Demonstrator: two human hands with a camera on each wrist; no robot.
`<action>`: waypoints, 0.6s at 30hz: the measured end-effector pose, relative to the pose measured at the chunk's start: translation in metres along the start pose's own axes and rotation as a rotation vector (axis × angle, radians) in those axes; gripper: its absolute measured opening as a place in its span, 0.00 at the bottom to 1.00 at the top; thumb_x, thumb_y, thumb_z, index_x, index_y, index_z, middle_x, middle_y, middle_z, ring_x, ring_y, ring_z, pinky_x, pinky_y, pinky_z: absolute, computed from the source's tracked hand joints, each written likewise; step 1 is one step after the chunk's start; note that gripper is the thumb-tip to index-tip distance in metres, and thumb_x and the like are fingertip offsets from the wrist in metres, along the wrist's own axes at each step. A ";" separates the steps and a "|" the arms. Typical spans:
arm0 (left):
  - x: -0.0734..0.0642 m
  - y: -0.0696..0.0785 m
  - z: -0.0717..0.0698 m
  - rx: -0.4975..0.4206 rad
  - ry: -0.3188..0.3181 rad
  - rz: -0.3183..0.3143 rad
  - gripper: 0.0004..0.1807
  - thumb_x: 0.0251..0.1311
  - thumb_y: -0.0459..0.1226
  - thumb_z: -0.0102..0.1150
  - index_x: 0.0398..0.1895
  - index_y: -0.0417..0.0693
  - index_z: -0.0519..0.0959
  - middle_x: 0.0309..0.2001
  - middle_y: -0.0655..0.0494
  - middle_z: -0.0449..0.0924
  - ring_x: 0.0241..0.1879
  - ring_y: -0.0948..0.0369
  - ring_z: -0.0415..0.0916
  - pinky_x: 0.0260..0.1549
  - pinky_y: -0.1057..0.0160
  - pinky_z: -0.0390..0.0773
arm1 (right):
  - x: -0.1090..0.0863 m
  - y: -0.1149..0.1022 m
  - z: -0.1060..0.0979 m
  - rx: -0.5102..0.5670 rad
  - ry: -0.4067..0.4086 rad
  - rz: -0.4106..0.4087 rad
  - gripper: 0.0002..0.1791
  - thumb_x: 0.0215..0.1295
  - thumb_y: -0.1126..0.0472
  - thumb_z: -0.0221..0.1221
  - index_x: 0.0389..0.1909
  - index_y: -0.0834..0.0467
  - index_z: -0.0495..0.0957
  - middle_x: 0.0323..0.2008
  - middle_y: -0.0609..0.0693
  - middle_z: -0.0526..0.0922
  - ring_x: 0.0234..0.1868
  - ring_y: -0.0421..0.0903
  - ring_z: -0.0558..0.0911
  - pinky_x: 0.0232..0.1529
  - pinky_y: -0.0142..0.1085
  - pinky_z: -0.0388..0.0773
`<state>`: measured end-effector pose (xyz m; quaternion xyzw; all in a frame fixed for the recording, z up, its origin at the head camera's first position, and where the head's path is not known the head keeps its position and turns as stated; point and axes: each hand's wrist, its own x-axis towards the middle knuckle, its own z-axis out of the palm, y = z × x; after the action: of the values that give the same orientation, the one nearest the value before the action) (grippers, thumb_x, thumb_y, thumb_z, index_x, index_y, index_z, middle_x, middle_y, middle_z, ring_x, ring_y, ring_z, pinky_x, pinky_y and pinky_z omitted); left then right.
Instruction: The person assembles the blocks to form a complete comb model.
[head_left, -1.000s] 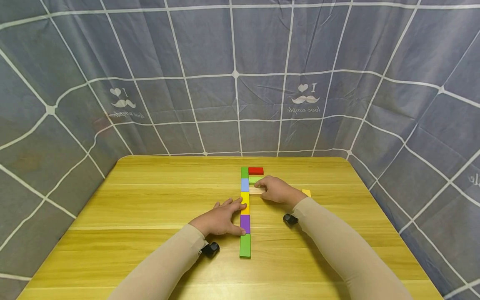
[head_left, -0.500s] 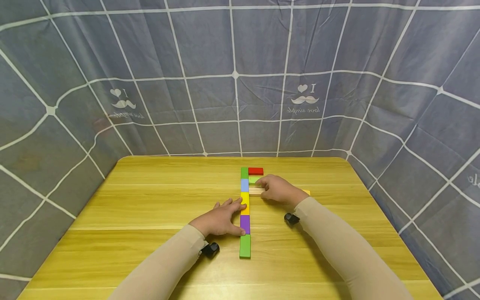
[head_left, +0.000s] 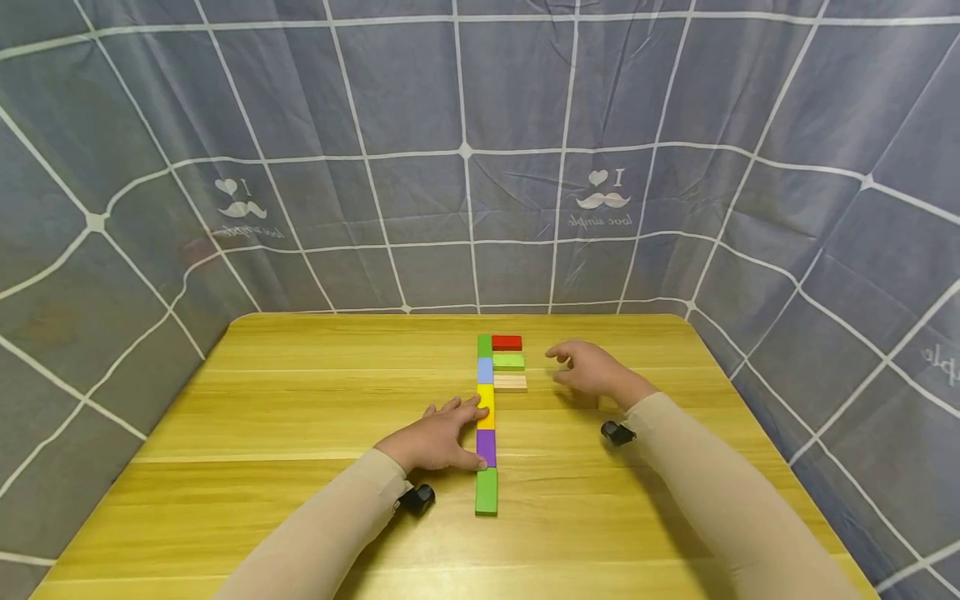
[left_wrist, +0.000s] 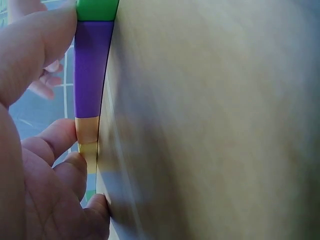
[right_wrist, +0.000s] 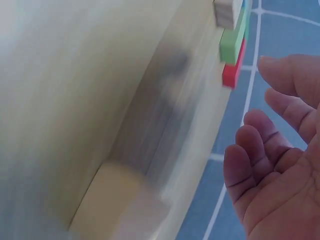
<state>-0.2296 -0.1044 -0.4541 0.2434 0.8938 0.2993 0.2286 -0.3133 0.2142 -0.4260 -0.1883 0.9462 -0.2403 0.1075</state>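
Observation:
My left hand [head_left: 433, 437] rests along a straight row of flat blocks. Its index finger touches the yellow block [head_left: 487, 397], and its thumb lies where the purple block [head_left: 486, 450] meets the near green block [head_left: 487, 493]. Farther up the row are a light blue block [head_left: 485, 371] and a dark green block [head_left: 484, 346]. Three blocks stick out rightward from its far part: red [head_left: 507, 342], light green [head_left: 508, 362] and plain wood [head_left: 510, 383]. To their right my right hand [head_left: 596, 369] hovers with loosely bent fingers, holding nothing.
Low in the right wrist view, a blurred yellowish block [right_wrist: 107, 200] lies on the wooden table [head_left: 300, 400]; the right hand mostly hides it in the head view. A grey curtain [head_left: 517, 200] with white lines stands round the table's back and sides.
My right hand has let go of the plain wood block and moved right, away from it. The wood block stays beside the row. The left hand has kept its place.

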 end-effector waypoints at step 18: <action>0.002 0.000 0.001 0.001 -0.002 -0.011 0.48 0.58 0.53 0.76 0.81 0.56 0.66 0.86 0.55 0.48 0.86 0.46 0.39 0.82 0.35 0.34 | -0.044 0.059 -0.012 0.033 -0.025 0.071 0.25 0.71 0.62 0.63 0.67 0.61 0.80 0.58 0.64 0.82 0.54 0.56 0.80 0.55 0.52 0.79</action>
<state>-0.2301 -0.1027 -0.4553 0.2390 0.8951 0.2973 0.2308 -0.2951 0.2847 -0.4399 -0.1559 0.9467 -0.2495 0.1310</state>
